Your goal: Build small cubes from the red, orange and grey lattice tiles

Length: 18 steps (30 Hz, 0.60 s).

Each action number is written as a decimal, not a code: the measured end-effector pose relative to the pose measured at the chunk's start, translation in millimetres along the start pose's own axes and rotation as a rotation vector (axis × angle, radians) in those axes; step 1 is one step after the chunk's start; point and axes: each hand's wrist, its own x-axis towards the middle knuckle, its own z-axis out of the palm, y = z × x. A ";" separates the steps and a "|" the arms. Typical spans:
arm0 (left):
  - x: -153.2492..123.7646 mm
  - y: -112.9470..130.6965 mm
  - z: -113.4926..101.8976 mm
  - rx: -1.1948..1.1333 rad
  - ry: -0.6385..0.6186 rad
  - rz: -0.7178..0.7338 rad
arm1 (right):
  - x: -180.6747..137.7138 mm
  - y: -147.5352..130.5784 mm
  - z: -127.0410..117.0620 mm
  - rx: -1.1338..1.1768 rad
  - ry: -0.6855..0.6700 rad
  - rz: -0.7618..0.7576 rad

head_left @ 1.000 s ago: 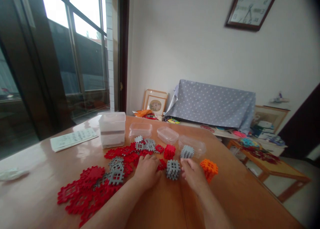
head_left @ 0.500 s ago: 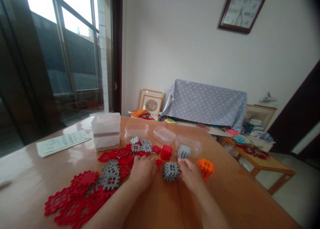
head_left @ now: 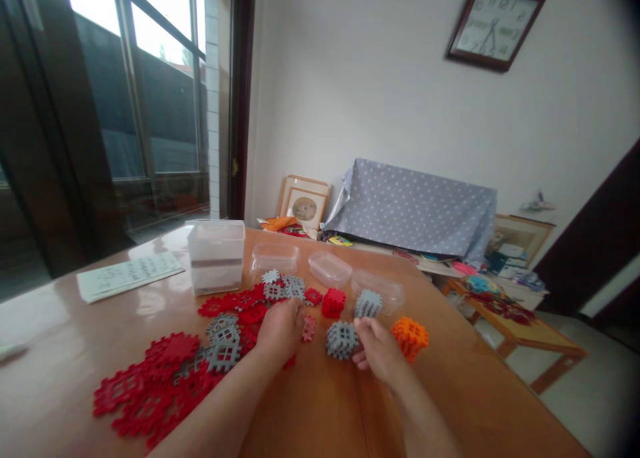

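Note:
My left hand (head_left: 280, 328) is closed on a small red lattice tile (head_left: 309, 327), lifted a little above the wooden table (head_left: 310, 405). My right hand (head_left: 376, 348) rests on the table with its fingertips touching a grey lattice cube (head_left: 342, 340). Behind it stand a red cube (head_left: 333, 303), a second grey cube (head_left: 368, 304) and an orange cube (head_left: 411, 337). Flat red and grey lattice tiles (head_left: 165, 375) lie spread to the left of my left arm.
Three shallow clear tubs (head_left: 329, 268) and a taller stack of clear boxes (head_left: 216, 255) stand at the back of the table. A printed sheet (head_left: 129, 275) lies at the left. The table's right edge drops to a low table (head_left: 515, 318) and floor.
My left hand has lifted off the pile with a red tile pinched in its fingers. My right hand has stayed at the grey cube. The camera has shifted slightly.

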 end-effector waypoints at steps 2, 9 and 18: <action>0.6 3.1 0.1 0.002 0.095 0.068 | 0.5 0.5 -3.7 -0.017 -0.004 0.011; -16.3 22.6 17.8 -0.248 -0.033 0.134 | 0.0 12.5 -21.4 -0.130 -0.148 0.057; -30.0 34.6 39.3 -0.347 -0.245 0.102 | 1.9 20.3 -8.8 -0.257 -0.258 -0.010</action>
